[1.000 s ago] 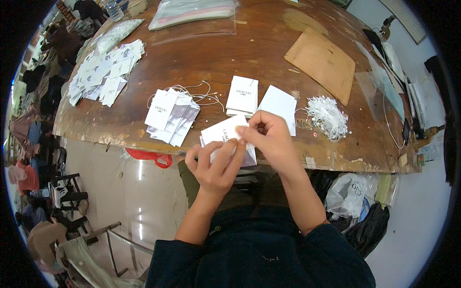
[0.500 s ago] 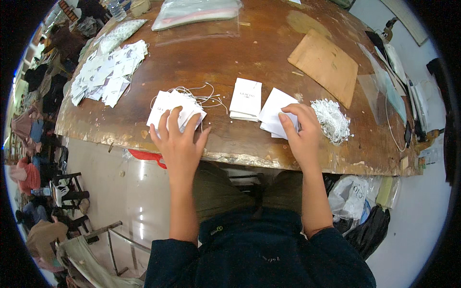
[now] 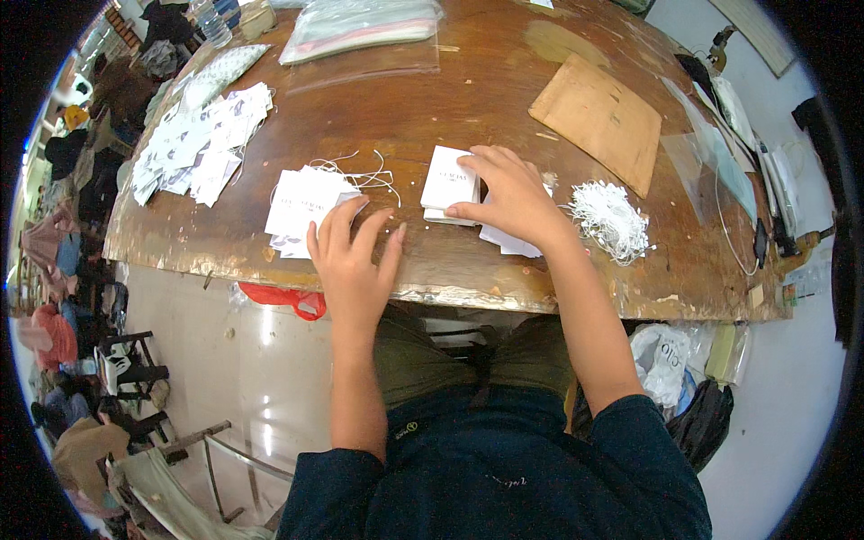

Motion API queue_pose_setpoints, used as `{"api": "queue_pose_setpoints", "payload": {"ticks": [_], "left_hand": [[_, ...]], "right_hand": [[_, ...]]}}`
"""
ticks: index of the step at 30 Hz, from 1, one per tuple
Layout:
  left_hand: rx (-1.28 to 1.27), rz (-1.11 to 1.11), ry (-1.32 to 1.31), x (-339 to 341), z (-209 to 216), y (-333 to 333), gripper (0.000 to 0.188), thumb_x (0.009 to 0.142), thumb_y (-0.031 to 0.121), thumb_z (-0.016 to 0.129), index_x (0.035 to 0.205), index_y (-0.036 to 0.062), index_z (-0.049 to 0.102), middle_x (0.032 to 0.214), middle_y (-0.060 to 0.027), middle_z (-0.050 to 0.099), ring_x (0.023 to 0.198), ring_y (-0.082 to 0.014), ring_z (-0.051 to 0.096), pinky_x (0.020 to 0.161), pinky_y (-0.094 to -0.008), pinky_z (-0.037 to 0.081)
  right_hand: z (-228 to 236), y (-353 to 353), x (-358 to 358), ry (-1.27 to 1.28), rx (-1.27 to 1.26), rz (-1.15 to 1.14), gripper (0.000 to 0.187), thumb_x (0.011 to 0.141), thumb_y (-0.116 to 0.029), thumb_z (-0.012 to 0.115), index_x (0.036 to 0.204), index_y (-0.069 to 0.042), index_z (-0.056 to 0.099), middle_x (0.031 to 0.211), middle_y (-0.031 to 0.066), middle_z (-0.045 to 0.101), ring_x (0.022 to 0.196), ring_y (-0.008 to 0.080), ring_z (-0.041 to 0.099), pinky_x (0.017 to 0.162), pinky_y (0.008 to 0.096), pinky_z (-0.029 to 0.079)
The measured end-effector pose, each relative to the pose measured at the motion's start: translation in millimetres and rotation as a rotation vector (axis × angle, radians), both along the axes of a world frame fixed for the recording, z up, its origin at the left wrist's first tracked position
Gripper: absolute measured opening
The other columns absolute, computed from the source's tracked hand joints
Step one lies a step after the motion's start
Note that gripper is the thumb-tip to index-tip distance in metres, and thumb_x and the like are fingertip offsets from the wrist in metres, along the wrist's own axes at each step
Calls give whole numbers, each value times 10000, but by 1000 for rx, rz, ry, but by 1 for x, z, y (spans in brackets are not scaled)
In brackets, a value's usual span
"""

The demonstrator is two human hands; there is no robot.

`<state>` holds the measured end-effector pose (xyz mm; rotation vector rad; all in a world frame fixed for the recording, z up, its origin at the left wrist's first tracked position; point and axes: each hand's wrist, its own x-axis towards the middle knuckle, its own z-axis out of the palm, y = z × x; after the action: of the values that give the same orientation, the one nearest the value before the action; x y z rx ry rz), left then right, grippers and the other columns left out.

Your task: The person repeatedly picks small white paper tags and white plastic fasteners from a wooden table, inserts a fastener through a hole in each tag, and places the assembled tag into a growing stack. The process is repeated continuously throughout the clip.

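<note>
My left hand hovers at the near right edge of a loose pile of white card tags, its fingers apart and holding nothing. White strings trail from behind that pile. My right hand reaches over a neat stack of white cards, fingertips and thumb spread at its right side and seeming to touch it. Under my right palm lies a second stack of white cards, partly hidden. A tangled bundle of white strings rests just right of my right wrist.
A heap of white tags covers the table's left side. Clear plastic bags lie at the back, a brown cardboard sheet at the back right. The worn table edge runs before me; a red bag shows below it.
My right hand has moved left from the second card stack to the neat stack. My left hand has drifted right and nearer, off the tag pile, uncovering more of it.
</note>
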<state>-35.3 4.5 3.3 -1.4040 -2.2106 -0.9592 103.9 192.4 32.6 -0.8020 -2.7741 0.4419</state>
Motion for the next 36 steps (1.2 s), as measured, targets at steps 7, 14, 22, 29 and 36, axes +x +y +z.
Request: {"api": "queue_pose_setpoints", "payload": {"ticks": [7, 14, 22, 29, 36], "left_hand": [[88, -73, -124, 13, 3, -5, 220, 794, 192, 736, 1004, 130, 713, 1194, -74, 593, 1162, -266, 538, 1061, -502, 317], [457, -624, -1411, 22, 3, -1, 529, 966, 261, 550, 1368, -52, 405, 1327, -179, 532, 1258, -265, 519, 1031, -398, 447], [314, -540, -1679, 36, 0, -1, 370, 1008, 181, 494, 1295, -52, 481, 1170, -206, 651, 889, -248, 701, 767, -338, 582], [292, -529, -1660, 35, 2, 0, 359, 1009, 179, 486, 1281, -54, 490, 1133, -214, 660, 882, -257, 709, 719, -331, 598], [279, -508, -1638, 36, 0, 0, 379, 997, 179, 493, 1290, -58, 452, 1115, -245, 652, 879, -292, 710, 715, -371, 621]], "right_hand": [[2, 1, 6, 145, 53, -19, 729, 768, -499, 713, 1336, -73, 547, 1418, 213, 471, 1330, 353, 423, 1075, 492, 334], [18, -39, 22, 375, 139, 267, 766, 742, -466, 757, 1361, -82, 519, 1422, 184, 479, 1329, 360, 429, 1089, 457, 336], [8, -29, 54, 220, 96, 4, 776, 745, -495, 748, 1349, -61, 524, 1448, 186, 449, 1360, 371, 387, 1110, 481, 293], [-6, -6, 73, -29, 76, -129, 724, 750, -529, 731, 1273, -45, 598, 1424, 202, 470, 1350, 382, 392, 1101, 483, 301], [-4, -13, 72, -42, 118, -165, 700, 743, -519, 738, 1237, -38, 617, 1403, 204, 489, 1332, 374, 416, 1102, 459, 315]]}}
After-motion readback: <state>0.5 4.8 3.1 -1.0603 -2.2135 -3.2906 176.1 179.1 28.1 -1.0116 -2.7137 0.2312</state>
